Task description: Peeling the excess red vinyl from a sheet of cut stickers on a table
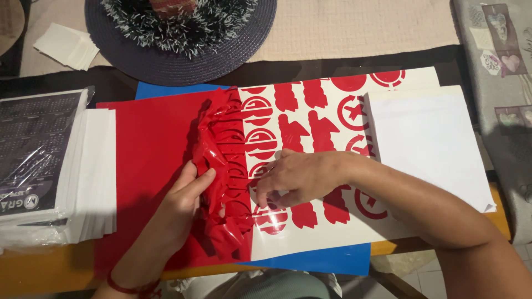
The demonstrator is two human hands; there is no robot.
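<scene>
The crumpled red film (221,166) is bunching in a ridge running away from the person, lying between the two hands; the left hand (185,196) is closing on its near-left edge, fingers curled over the folds; the right hand (296,177) is pressing half-open, fingertips down, on the white backing sheet (332,232) just beside the ridge, holding nothing.

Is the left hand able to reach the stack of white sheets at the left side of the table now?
Probably yes. The left hand grips the crumpled red vinyl, and only flat red sheet lies between it and the stack of white sheets. Nothing stands in the way, but it must let go of the vinyl first.
</scene>
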